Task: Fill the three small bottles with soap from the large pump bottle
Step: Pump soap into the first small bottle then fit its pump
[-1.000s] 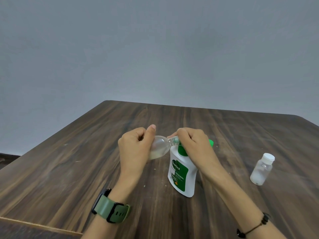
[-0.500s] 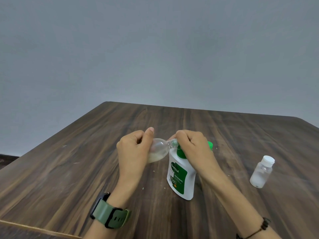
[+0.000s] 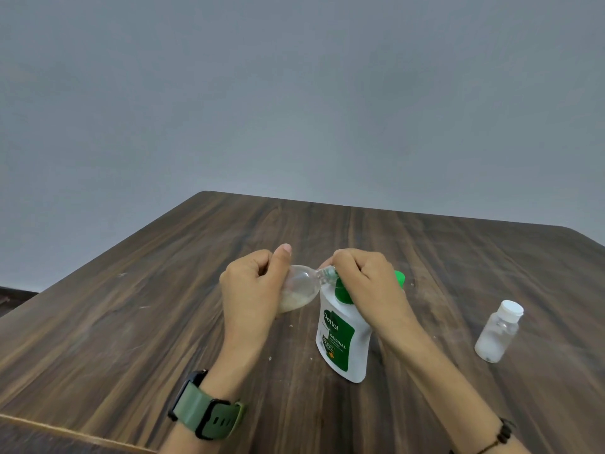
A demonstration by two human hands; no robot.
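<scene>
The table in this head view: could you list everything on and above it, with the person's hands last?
Dark wooden table: one, brown, fills the lower view.
White pump bottle with green label: one, standing at centre.
Clear small bottle, tilted, uncapped: one, little pale soap inside, mouth at the pump.
Clear small bottle with white cap: one, upright, at right.
Green-strapped watch: one, left wrist.
Dark cord bracelet: one, right wrist.
Left hand: holds the tilted bottle.
Right hand: on the pump head.

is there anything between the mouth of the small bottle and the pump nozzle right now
Nothing visible stands between them. The left hand holds the small bottle tilted, its neck right up against the green pump of the large bottle. The right hand covers the pump head, so the exact contact is hidden.
</scene>
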